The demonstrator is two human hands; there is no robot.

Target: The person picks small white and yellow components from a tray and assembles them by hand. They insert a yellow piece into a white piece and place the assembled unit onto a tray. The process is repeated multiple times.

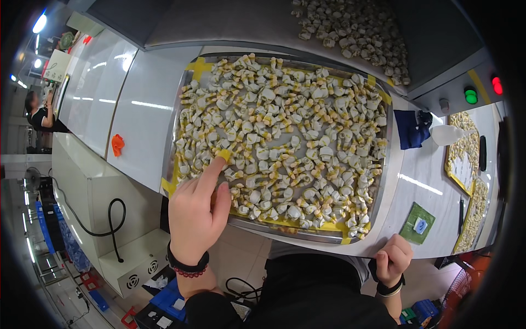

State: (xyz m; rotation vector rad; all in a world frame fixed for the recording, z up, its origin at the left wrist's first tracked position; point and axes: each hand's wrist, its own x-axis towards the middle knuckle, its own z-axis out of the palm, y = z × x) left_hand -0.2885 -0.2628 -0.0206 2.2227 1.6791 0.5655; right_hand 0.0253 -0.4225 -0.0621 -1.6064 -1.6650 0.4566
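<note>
Looking from the left edge, I see a pale metal cabinet (82,159) with a black cable (117,255) curling over its front. An orange scrap (116,145) lies on the worktop (145,109), well apart from the tray (174,131). My left hand (192,214) crosses the tray's near left corner and hides whatever is under it. Its index finger reaches out, thumb and index apart; a yellow patch covers the fingertip, though I cannot tell if it is worn there or belongs to a piece. Around that finger, small white pieces (274,120) with yellow bands spread over most of the tray. My right hand (393,256) is curled into a loose fist at the worktop's near edge, nearest to a green square pad (418,223); I cannot tell if anything is inside it. Farther back sits a dark blue cloth (410,129), with a white bottle (446,135) just beside it and more loaded trays beyond.

As for the surface and room, the worktop is pale and glossy, streaked with reflected light. At far left, another person (41,118) is by a bench. A grey machine (192,27) backs the tray, heaped pieces (356,33) inside; its green light (470,96) and red light (496,85) glow at right. Low at right is a red fan (457,285).
</note>
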